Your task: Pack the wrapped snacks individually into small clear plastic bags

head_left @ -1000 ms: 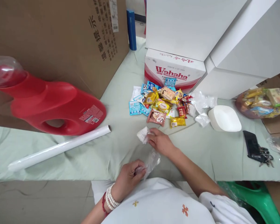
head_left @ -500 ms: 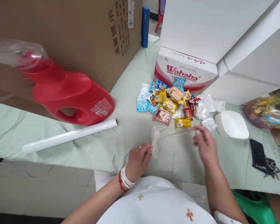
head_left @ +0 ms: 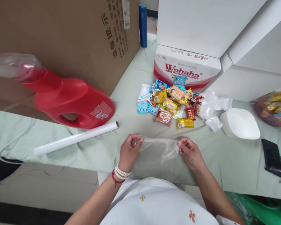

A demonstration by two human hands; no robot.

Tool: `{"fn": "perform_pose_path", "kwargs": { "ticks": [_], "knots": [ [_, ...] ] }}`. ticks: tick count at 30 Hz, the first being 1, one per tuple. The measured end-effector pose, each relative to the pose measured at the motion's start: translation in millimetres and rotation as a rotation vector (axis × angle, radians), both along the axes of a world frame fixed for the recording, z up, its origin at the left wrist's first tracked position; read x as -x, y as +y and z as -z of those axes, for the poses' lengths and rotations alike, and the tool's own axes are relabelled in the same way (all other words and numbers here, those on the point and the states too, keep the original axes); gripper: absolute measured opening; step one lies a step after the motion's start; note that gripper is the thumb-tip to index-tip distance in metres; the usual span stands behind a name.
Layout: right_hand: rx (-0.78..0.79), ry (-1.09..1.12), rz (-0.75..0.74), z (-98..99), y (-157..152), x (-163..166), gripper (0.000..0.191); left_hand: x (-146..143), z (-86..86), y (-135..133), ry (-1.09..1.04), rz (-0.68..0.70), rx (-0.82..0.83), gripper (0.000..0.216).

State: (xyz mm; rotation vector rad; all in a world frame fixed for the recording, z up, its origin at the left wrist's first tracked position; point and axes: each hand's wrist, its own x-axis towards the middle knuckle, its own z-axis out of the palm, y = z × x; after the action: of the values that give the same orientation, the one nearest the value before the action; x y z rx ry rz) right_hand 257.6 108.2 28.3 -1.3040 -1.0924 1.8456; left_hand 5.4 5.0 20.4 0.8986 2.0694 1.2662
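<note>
A thin clear plastic bag [head_left: 158,144] is stretched sideways between my two hands, just above the cloth-covered table. My left hand [head_left: 130,150], with a beaded bracelet at its wrist, pinches one end of the bag. At the other end, my right hand [head_left: 190,153] grips it between thumb and fingers. Beyond the bag lies a pile of wrapped snacks [head_left: 170,105] in blue, yellow, brown and red packets. A yellow packet [head_left: 185,123] and a brown packet [head_left: 163,117] are nearest to my hands. Crumpled clear plastic bags [head_left: 209,107] rest right of the pile.
A white bowl [head_left: 240,123] stands at the right, near a black phone [head_left: 271,156] with keys. To the left are a large red bottle [head_left: 72,100] and a white roll [head_left: 77,138]. A Wahaha carton [head_left: 187,67] and a large brown box [head_left: 67,37] stand behind.
My right hand has come left and taken hold of the bag's other end. The bag, hanging bunched from my left hand before, is now spread between both hands.
</note>
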Motion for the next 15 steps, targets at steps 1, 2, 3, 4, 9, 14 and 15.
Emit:
{"fn": "perform_pose_path", "kwargs": {
  "ticks": [1, 2, 3, 4, 9, 14, 15],
  "knots": [
    [-0.003, -0.005, 0.011, -1.0, 1, -3, 0.043, 4, -0.5, 0, 0.099, -0.067, -0.025, 0.031],
    [-0.006, -0.006, 0.021, -2.1, 1, -5, 0.043, 7, -2.4, 0, 0.212, -0.143, -0.055, 0.031],
    [-0.009, -0.004, 0.030, -3.0, 1, -6, 0.044, 8, -5.7, 0, 0.303, -0.198, -0.077, 0.029],
    [-0.011, 0.001, 0.037, -3.5, 1, -6, 0.044, 6, -10.0, -1, 0.344, -0.195, -0.082, 0.025],
    [-0.032, 0.015, -0.015, 0.4, -9, -5, 0.039, -31, -26.3, 13, 0.058, 0.391, 0.020, 0.041],
    [-0.141, -0.087, -0.097, 4.3, -26, -23, 0.033, -62, -11.5, 43, -0.124, 0.567, 0.120, 0.031],
    [-0.151, -0.115, -0.110, 3.2, -29, -31, 0.033, -62, -9.2, 45, -0.205, 0.546, 0.100, 0.031]
  ]
}}
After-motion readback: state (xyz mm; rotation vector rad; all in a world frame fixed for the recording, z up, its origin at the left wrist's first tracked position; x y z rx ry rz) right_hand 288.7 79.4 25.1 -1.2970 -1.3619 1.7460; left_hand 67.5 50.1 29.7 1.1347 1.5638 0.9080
